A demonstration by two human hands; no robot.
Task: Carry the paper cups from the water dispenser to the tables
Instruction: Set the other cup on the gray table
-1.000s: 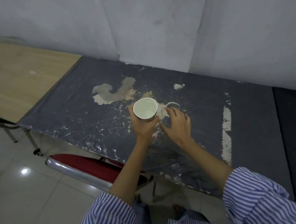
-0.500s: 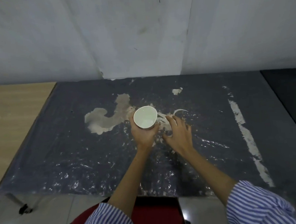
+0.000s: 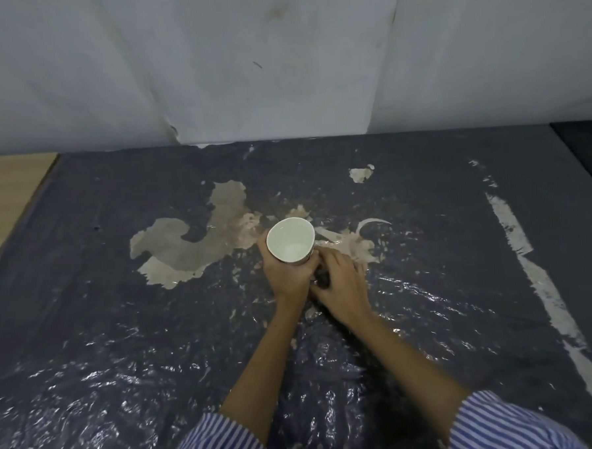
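Note:
A white paper cup [image 3: 290, 239] stands upright over the middle of the dark table [image 3: 87, 321], its open mouth towards me. My left hand [image 3: 285, 276] is wrapped around the cup's side from below. My right hand [image 3: 340, 283] lies beside it on the right, fingers curled against the cup's lower part and the left hand. The cup's base is hidden by my hands, so I cannot tell whether it touches the table.
The dark table's plastic cover is torn, with pale patches [image 3: 192, 243] left of the cup and a pale strip [image 3: 545, 290] at the right. A wooden table [image 3: 8, 191] adjoins on the left. A white wall [image 3: 279, 60] rises directly behind.
The view has swung to face the table squarely and come closer. The right hand has moved from lying flat on the table to pressing against the cup and left hand.

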